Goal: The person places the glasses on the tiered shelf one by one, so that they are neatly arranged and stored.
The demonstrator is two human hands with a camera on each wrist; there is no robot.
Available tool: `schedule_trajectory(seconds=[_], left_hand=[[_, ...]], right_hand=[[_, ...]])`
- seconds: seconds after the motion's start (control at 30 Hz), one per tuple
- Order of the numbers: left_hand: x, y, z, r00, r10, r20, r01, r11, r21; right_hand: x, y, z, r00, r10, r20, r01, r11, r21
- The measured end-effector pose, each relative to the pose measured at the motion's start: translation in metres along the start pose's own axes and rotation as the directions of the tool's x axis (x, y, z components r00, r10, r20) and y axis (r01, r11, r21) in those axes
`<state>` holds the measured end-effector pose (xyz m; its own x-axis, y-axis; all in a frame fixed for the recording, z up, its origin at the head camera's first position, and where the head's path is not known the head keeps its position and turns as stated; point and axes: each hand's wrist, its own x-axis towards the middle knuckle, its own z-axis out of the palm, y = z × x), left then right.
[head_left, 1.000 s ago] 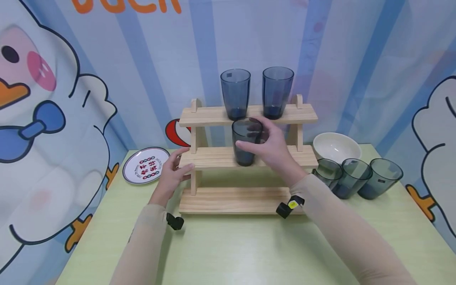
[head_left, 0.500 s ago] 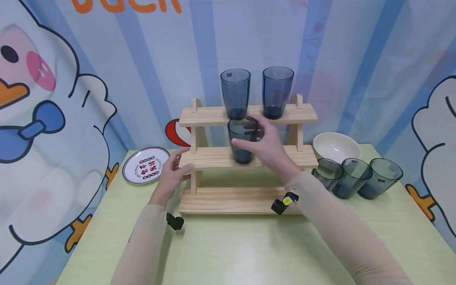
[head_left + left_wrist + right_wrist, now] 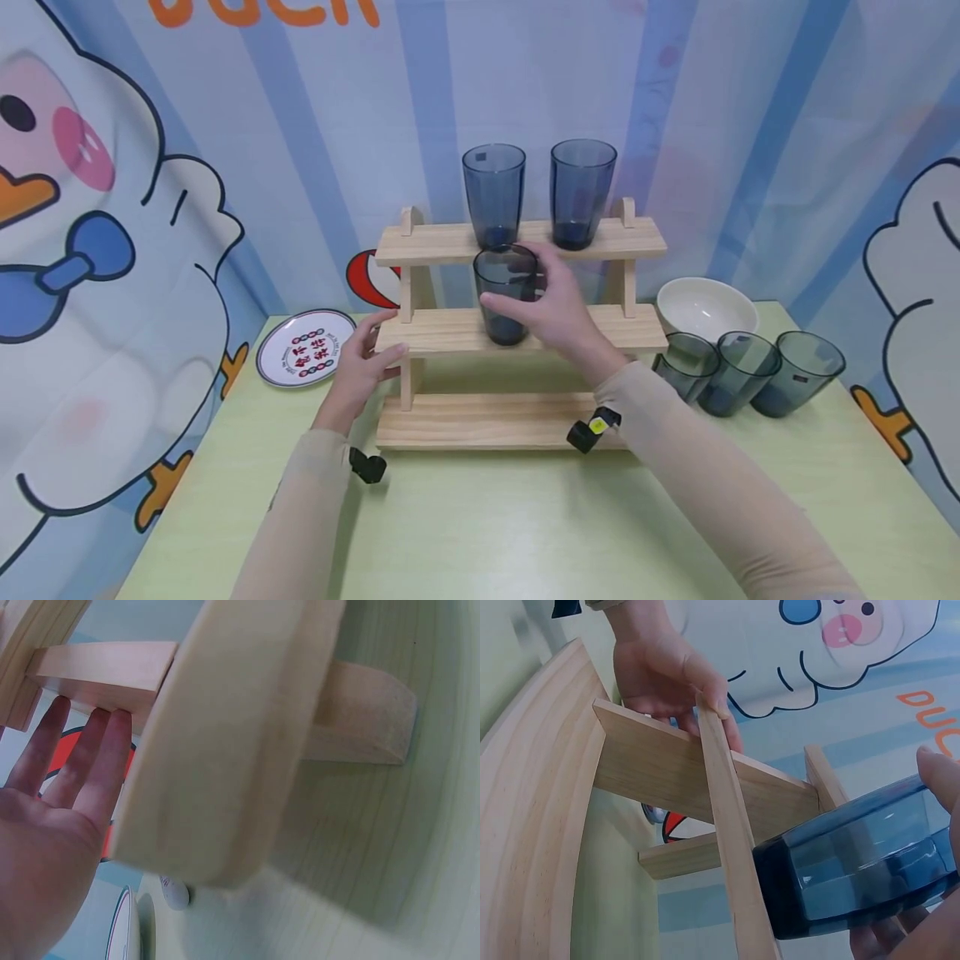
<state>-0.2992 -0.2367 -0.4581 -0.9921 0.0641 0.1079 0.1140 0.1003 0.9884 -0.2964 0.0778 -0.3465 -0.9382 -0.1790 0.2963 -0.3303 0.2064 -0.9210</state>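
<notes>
My right hand [image 3: 561,310] holds a smoky blue glass tumbler [image 3: 504,292] around its side. The tumbler stands upright at the middle board of the three-tier wooden shelf [image 3: 442,332]; in the right wrist view the tumbler's base [image 3: 780,892] meets that board's edge. My left hand [image 3: 358,371] grips the left end of the middle board, its thumb at the front. In the left wrist view the fingertips of that hand [image 3: 45,847] touch the side upright [image 3: 112,667]. Two more tumblers, a left one [image 3: 493,196] and a right one [image 3: 583,192], stand on the top board.
To the right of the shelf, three tumblers [image 3: 798,371] stand on the table [image 3: 480,525] in front of a white bowl [image 3: 705,308]. A white plate with red characters [image 3: 306,348] lies to the left. Behind hangs a duck-print cloth [image 3: 337,125].
My right hand and the tumbler have moved a little to the left along the middle board. My left hand has stayed at the shelf's left end.
</notes>
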Motion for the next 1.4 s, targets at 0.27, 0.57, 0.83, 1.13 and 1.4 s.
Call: schedule_trajectory(seconds=[0.27,0.57,0.83,1.13,1.4], left_hand=[[0.001,-0.001,-0.001,1.0,-0.002,0.0,0.002,1.0,0.003],[0.001,-0.001,-0.001,1.0,0.01,0.006,-0.01,1.0,-0.004],[-0.001,0.0,-0.001,1.0,0.017,0.002,-0.017,1.0,-0.004],[-0.001,0.002,0.0,1.0,0.011,-0.003,-0.011,1.0,0.001],[0.001,0.0,0.0,1.0,0.0,0.0,0.0,1.0,-0.002]], right_hand=[[-0.001,-0.001,0.005,1.0,0.004,-0.008,-0.004,0.999,-0.033],[-0.004,-0.006,0.003,0.999,0.037,-0.004,-0.037,0.998,-0.059],[-0.009,-0.002,-0.003,0.998,0.053,0.041,-0.051,0.998,-0.047],[-0.025,0.002,-0.02,0.997,0.048,0.055,-0.047,0.999,-0.025],[-0.038,0.011,-0.047,0.999,0.022,0.044,-0.02,0.999,-0.047]])
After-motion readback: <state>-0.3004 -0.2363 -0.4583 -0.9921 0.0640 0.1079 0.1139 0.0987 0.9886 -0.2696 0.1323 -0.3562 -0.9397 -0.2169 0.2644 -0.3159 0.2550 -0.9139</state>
